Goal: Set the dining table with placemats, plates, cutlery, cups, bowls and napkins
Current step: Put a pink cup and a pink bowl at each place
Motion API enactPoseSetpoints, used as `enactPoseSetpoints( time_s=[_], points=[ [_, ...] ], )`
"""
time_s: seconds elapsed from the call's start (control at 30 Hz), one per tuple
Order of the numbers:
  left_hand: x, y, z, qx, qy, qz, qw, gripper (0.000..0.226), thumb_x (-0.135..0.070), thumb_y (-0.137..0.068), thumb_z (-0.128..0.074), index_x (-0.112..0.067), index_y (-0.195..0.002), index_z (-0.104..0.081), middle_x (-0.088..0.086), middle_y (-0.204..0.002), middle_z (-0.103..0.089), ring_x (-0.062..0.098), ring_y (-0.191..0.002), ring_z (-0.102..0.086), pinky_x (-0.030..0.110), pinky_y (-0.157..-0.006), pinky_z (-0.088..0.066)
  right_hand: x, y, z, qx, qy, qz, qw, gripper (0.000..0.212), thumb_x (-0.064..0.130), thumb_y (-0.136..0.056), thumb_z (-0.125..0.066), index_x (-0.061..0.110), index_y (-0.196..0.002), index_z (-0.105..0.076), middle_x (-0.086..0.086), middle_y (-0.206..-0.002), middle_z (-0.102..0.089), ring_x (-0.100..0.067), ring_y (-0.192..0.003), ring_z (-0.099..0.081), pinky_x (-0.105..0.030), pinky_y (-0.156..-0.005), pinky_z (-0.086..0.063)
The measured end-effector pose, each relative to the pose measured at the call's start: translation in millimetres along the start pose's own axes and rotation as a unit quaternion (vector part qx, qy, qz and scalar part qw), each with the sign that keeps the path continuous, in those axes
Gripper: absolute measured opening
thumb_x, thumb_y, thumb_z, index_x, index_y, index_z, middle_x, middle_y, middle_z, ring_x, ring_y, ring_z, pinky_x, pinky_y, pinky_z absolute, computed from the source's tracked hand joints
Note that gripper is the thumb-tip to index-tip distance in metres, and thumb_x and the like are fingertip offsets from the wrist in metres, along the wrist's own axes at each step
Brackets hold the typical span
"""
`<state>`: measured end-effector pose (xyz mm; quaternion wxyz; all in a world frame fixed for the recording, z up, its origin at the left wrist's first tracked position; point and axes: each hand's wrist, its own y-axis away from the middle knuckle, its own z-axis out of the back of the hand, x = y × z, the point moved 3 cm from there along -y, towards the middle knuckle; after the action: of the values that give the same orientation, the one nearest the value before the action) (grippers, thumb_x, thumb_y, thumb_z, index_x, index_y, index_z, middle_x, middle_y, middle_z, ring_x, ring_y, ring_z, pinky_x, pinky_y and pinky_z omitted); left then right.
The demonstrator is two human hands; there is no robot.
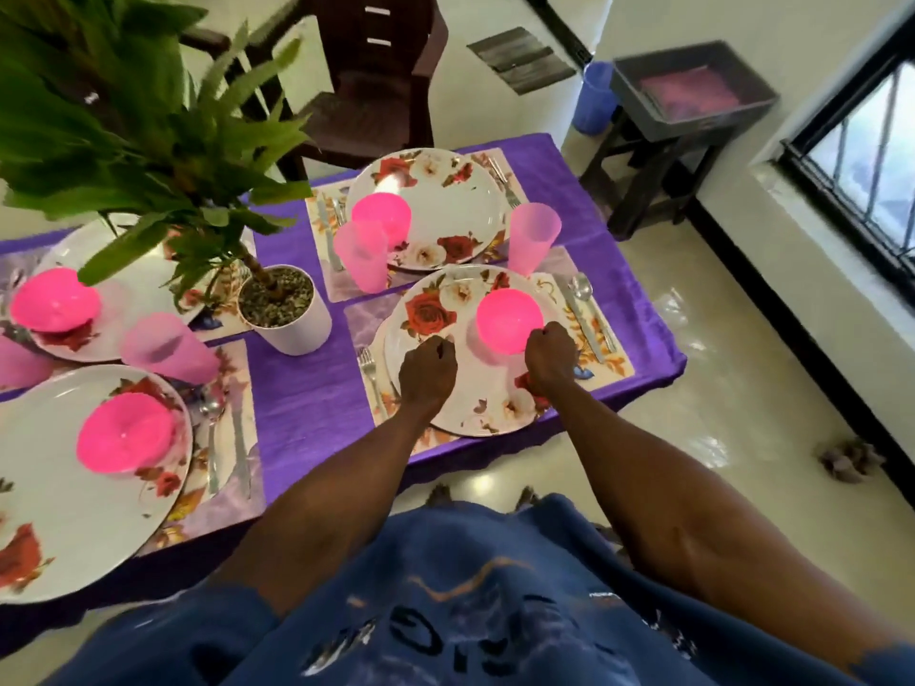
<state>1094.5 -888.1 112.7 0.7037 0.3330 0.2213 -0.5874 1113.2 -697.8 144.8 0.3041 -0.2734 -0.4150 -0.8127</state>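
Note:
A floral plate (487, 391) lies on a placemat (611, 351) at the near right of the purple-clothed table (307, 388). On it sits a pink bowl (507, 319). My right hand (549, 358) is curled at the bowl's near right rim and seems to grip it. Over the plate's left half, my left hand (428, 371) is a fist with nothing visible in it. A fork (369, 368) lies left of the plate; a knife (586, 329) and a spoon (582, 289) lie to its right. A pink cup (532, 237) stands behind it.
Three more settings with floral plates, pink bowls and cups fill the table, one behind (445, 200) and two at left (74, 497). A potted plant (287, 314) stands mid-table. A dark chair (366, 76), a stool carrying a tray (688, 91) and a blue bin (596, 96) stand beyond.

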Motion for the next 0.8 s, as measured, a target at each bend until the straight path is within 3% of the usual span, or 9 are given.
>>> enactPoseSetpoints(
  time_s=[0.13, 0.23, 0.4, 0.53, 0.67, 0.8],
  points=[
    [-6.4, 3.2, -5.5, -0.026, 0.004, 0.018, 0.999, 0.04, -0.036, -0.101, -0.043, -0.007, -0.081, -0.062, 0.013, -0.083, -0.067, 0.034, -0.08, -0.061, 0.035, -0.063, -0.039, 5.5, -20.1, 6.3, -0.013, 0.031, 0.041, 0.999, 0.03, 0.019, -0.099, -0.038, 0.001, -0.115, -0.055, -0.016, -0.108, -0.062, -0.022, -0.08, -0.055, -0.025, -0.053, -0.039],
    [-16.0, 6.3, -9.6, -0.041, 0.004, 0.035, 0.999, 0.04, -0.035, -0.101, -0.044, -0.007, -0.078, -0.061, 0.013, -0.082, -0.067, 0.033, -0.079, -0.061, 0.037, -0.065, -0.042, 13.2, -30.7, 10.2, -0.022, 0.058, 0.076, 0.995, 0.027, 0.017, -0.1, -0.041, -0.001, -0.113, -0.057, -0.014, -0.111, -0.063, -0.022, -0.088, -0.055, -0.028, -0.066, -0.041],
    [-25.6, 10.1, -15.9, -0.059, 0.009, 0.045, 0.997, 0.038, -0.034, -0.102, -0.044, -0.012, -0.072, -0.055, 0.013, -0.082, -0.067, 0.031, -0.078, -0.06, 0.032, -0.063, -0.035, 16.8, -45.2, 16.8, -0.006, 0.071, 0.068, 0.995, 0.031, 0.014, -0.099, -0.042, -0.004, -0.12, -0.056, -0.015, -0.116, -0.06, -0.032, -0.106, -0.06, -0.031, -0.071, -0.043],
    [-28.4, 10.5, -19.3, -0.075, 0.004, 0.048, 0.996, 0.038, -0.031, -0.102, -0.045, -0.005, -0.082, -0.064, 0.015, -0.086, -0.069, 0.032, -0.081, -0.061, 0.032, -0.065, -0.037, 7.0, -63.9, 14.1, 0.005, 0.033, 0.047, 0.998, 0.031, 0.018, -0.092, -0.043, -0.002, -0.11, -0.059, -0.022, -0.108, -0.065, -0.039, -0.096, -0.066, -0.046, -0.079, -0.057],
    [-26.3, 7.9, -20.9, -0.086, 0.004, 0.062, 0.994, 0.038, -0.032, -0.101, -0.046, -0.005, -0.082, -0.065, 0.013, -0.083, -0.068, 0.03, -0.079, -0.061, 0.033, -0.065, -0.04, 2.9, -74.9, 13.3, 0.009, 0.039, 0.056, 0.998, 0.045, 0.034, -0.087, -0.039, -0.001, -0.108, -0.059, -0.02, -0.102, -0.067, -0.039, -0.088, -0.068, -0.047, -0.076, -0.058],
    [-27.7, 8.3, -22.2, -0.096, 0.0, 0.065, 0.993, 0.038, -0.033, -0.102, -0.044, -0.006, -0.083, -0.063, 0.011, -0.082, -0.068, 0.025, -0.074, -0.058, 0.031, -0.064, -0.036, 8.1, -72.5, 14.8, -0.001, 0.055, 0.056, 0.997, 0.057, 0.049, -0.091, -0.044, 0.001, -0.121, -0.054, -0.015, -0.106, -0.065, -0.035, -0.089, -0.068, -0.048, -0.078, -0.058]
  ],
)
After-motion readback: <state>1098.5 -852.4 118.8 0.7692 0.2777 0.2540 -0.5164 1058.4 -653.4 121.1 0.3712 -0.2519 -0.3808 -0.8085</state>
